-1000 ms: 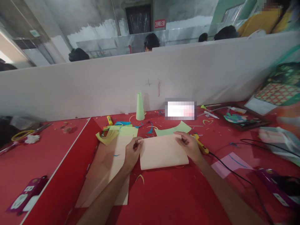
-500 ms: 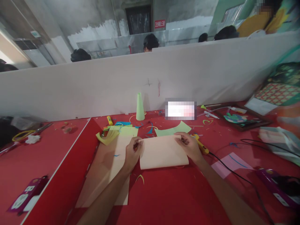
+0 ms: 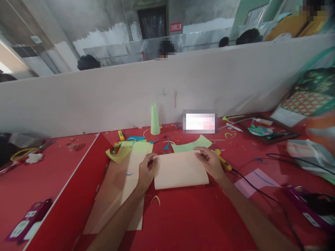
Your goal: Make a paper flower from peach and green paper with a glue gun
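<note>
A cream sheet of paper (image 3: 181, 172) is bent over on itself, its rounded fold facing me. My left hand (image 3: 147, 170) pinches its upper left corner, and my right hand (image 3: 209, 161) grips the upper right corner. Both sets of fingertips are partly hidden by the paper and the curled fingers. Just behind it lies a curved piece of light green paper (image 3: 192, 144). Farther back a light green paper cone (image 3: 155, 120) stands upright near the white partition. Past my right hand rests a yellow glue gun (image 3: 224, 163) with a black cord.
Large cream sheets (image 3: 115, 198) lie left, beside a red divider (image 3: 75, 188). A yellow paper strip (image 3: 119, 155) and blue scraps sit on top. At right are a pink sheet (image 3: 252, 183), a purple device (image 3: 306, 204) and a framed tray (image 3: 272, 134) of tools. A white partition (image 3: 117, 94) closes the back.
The whole view has shifted slightly, with everything appearing a little farther left. My hands keep the same hold on the bent cream paper.
</note>
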Demonstrator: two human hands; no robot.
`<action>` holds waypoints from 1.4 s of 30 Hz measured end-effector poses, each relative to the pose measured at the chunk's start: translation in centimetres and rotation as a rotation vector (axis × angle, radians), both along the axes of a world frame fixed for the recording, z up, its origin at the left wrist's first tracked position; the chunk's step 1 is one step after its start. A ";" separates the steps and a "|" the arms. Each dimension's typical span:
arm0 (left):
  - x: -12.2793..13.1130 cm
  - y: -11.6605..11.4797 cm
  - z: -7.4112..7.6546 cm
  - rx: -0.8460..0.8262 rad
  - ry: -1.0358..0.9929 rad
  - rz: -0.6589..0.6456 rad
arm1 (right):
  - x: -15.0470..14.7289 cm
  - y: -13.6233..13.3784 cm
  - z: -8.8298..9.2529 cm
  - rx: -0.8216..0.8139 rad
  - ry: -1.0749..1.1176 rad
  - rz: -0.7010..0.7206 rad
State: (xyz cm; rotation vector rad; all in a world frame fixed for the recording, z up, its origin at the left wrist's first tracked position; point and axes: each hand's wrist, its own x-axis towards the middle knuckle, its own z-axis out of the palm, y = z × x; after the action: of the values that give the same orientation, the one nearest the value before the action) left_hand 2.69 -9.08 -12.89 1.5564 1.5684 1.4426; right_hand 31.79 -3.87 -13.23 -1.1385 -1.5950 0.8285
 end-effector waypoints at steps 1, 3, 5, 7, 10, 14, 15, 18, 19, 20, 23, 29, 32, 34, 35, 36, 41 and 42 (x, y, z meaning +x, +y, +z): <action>0.0 0.0 0.0 0.000 0.002 -0.005 | 0.0 0.0 0.0 0.006 0.005 -0.001; 0.0 -0.1 0.2 0.003 0.005 -0.010 | 0.0 0.0 -0.1 0.014 0.017 -0.005; 0.1 -0.1 0.3 0.009 0.001 -0.014 | 0.0 0.1 -0.2 0.010 0.025 -0.012; 0.1 -0.2 0.4 0.015 -0.007 -0.013 | 0.0 0.1 -0.3 0.005 0.025 -0.020; 0.2 -0.2 0.6 0.018 -0.005 -0.015 | 0.1 0.2 -0.5 0.010 0.024 -0.020; 0.1 -0.1 0.5 0.019 0.001 -0.012 | 0.1 0.2 -0.4 0.025 0.014 -0.016; 0.0 0.0 0.5 0.017 0.002 -0.010 | 0.1 0.2 -0.4 0.029 0.005 -0.015; -0.3 0.1 0.3 0.013 0.010 -0.016 | 0.1 0.1 -0.2 0.035 -0.036 -0.002; -0.4 0.2 0.2 0.011 0.009 -0.020 | 0.1 0.0 -0.2 0.030 -0.055 0.005; -0.5 0.2 0.2 0.008 0.006 -0.022 | 0.1 0.0 -0.3 0.022 -0.073 0.012; -0.8 0.4 0.3 -0.004 -0.002 -0.014 | 0.1 0.1 -0.4 0.000 -0.110 0.036; -1.0 0.8 0.6 0.000 0.000 0.028 | 0.1 0.2 0.1 -0.011 -0.063 0.069; -1.2 1.0 0.7 -0.013 -0.020 0.026 | 0.3 0.2 0.6 -0.043 -0.049 0.145; -1.6 1.1 1.0 -0.033 -0.016 -0.007 | 0.6 0.1 0.9 -0.087 -0.082 0.244; -1.8 1.1 1.2 -0.042 -0.006 -0.032 | 0.8 0.1 0.9 -0.108 -0.106 0.300; -2.0 1.1 1.5 -0.047 0.005 -0.060 | 0.9 0.0 1.0 -0.127 -0.133 0.355; -2.1 0.8 2.6 -0.067 0.031 -0.183 | 0.9 -0.8 1.4 -0.197 -0.219 0.547; -1.8 0.7 2.7 -0.083 0.034 -0.204 | 0.7 -1.0 1.6 -0.210 -0.227 0.583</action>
State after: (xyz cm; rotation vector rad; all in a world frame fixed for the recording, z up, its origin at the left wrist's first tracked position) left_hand 0.84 -8.42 -10.21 1.6470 1.4231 1.2310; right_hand 32.45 -4.88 -11.65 -0.9383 -2.1148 1.3030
